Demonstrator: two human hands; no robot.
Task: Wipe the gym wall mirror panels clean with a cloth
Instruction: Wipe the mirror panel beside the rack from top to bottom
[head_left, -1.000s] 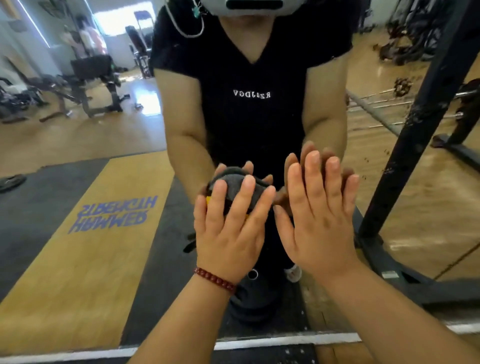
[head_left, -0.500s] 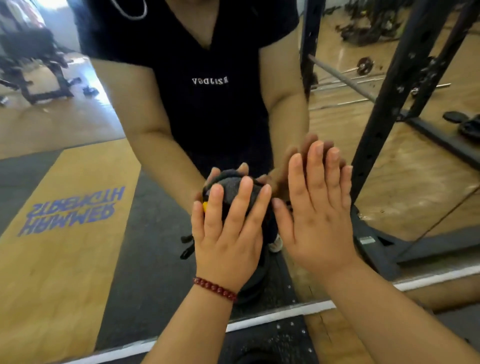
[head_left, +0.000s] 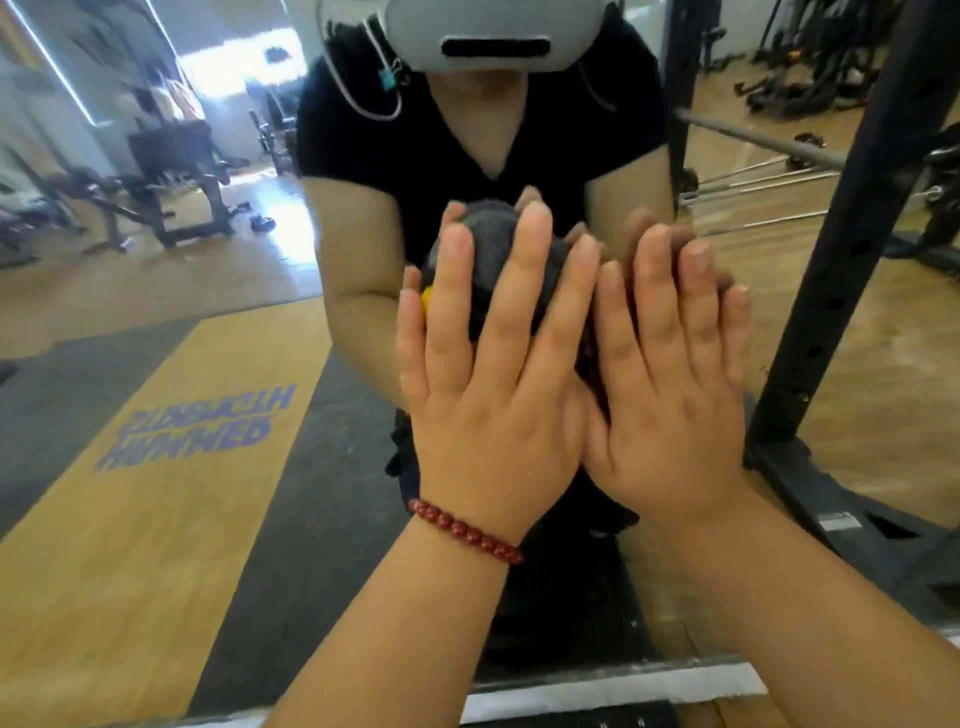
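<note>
The wall mirror (head_left: 208, 322) fills the view and reflects me and the gym. My left hand (head_left: 488, 374), with a red bead bracelet at the wrist, presses a dark grey cloth (head_left: 511, 260) flat against the glass with straight, spread fingers. A bit of yellow shows at the cloth's left edge. My right hand (head_left: 670, 384) lies flat on the mirror just right of the left hand, fingers straight, its thumb side touching the left hand. Most of the cloth is hidden under my left hand.
The mirror's lower edge has a pale strip (head_left: 613, 696) near the floor. A black rack upright (head_left: 852, 218) shows at the right. Reflected in the glass are a yellow floor mat with blue lettering (head_left: 197, 431), weight benches (head_left: 171, 197) and barbells (head_left: 758, 171).
Both hands have slid up the mirror with the cloth and sit closer together. The view has tilted up, so the reflected headset shows at the top.
</note>
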